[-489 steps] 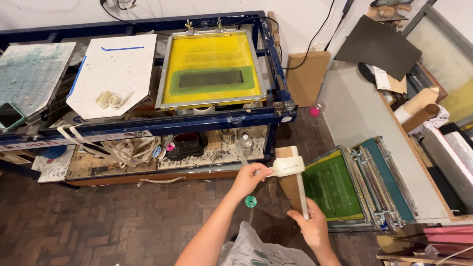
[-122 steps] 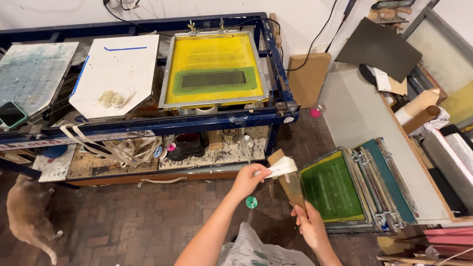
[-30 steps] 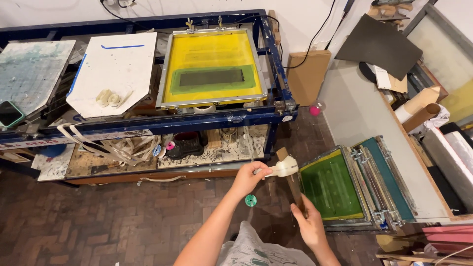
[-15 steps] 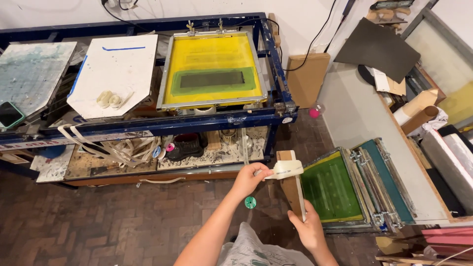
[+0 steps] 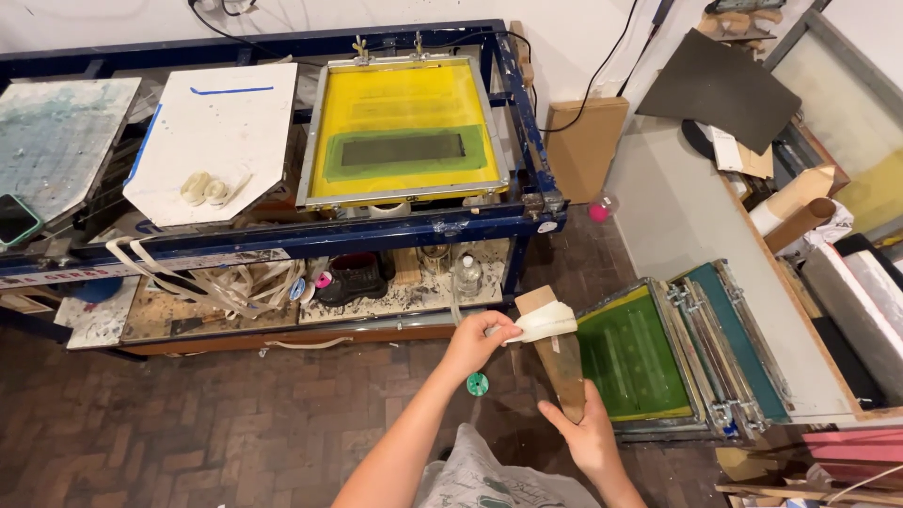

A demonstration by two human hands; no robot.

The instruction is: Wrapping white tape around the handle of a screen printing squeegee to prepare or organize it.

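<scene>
hands (image 5: 536, 386), cloth (image 5: 544, 323) on squeegee (image 5: 557, 356) edge

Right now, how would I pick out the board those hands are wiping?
Start at the long blue metal press table and drop to the brick floor in front of its right end. There the right hand holds a narrow brown wooden board upright, beside green mesh screens. Only it has a white cloth pressed on by the left hand.

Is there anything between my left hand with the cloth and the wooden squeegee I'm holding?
Nothing visible is in the way. The left hand already presses the white cloth against the upper end of the wooden squeegee, while the right hand grips its lower end.
</scene>
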